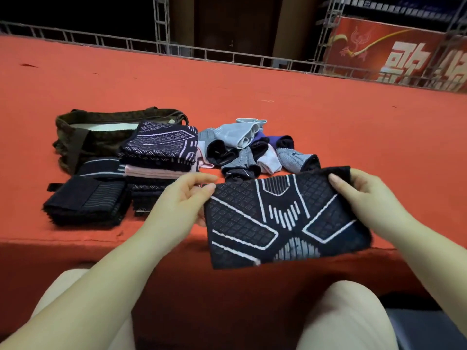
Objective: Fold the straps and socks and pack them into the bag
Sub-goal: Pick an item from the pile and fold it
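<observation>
Now, at the far left, the brown bag (83,137) lies on the red desk (252,92) with its mouth open, and it looks not yet packed. Just beside it stand two piles: a low stack of dark straps (86,200) at the front, and a taller stack of folded sleeves (159,152) that covers part of the bag's right side. Right of the stacks is a loose heap of socks (252,147), grey, black, pale and purple; how many there are I cannot count, since they overlap.

The left hand (184,195) pinches the upper left corner of the patterned sleeve (283,218) between thumb and fingers. The right hand (361,193) holds the upper right corner, thumb on top, the other fingers hidden behind the cloth. The sleeve hangs flat between both hands at the near edge of the desk, its long axis running left to right.

I judge the next fold brings one short end over the other. The tall stack is nearer to the left hand. The lower edge of the sleeve hangs free.
</observation>
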